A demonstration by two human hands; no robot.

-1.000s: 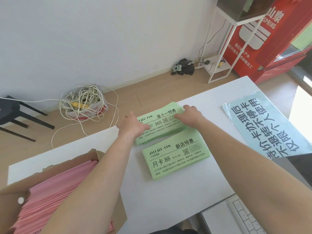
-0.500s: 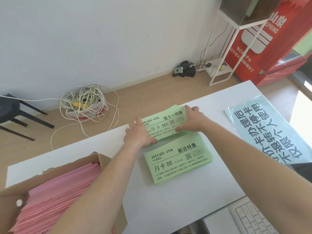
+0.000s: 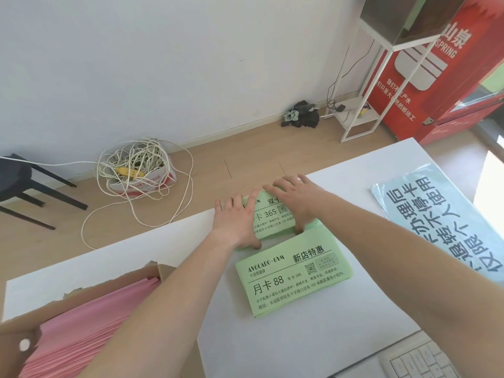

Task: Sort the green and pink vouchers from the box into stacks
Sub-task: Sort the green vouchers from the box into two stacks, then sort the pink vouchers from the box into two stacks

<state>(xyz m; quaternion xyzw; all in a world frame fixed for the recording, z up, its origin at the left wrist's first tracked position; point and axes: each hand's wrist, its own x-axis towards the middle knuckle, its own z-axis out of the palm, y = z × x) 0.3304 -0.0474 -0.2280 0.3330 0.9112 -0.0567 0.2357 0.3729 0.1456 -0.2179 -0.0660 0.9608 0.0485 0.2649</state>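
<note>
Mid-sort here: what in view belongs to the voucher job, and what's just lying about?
Job: far green stack, under left hand and right hand; near green stack; pink vouchers in cardboard box.
Lying about: blue sign, keyboard, cable tangle on floor.

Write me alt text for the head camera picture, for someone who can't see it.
The left hand and right hand press flat on the far green voucher stack on a white table; a second green stack lies just nearer. Pink vouchers fill an open cardboard box at lower left.
</note>
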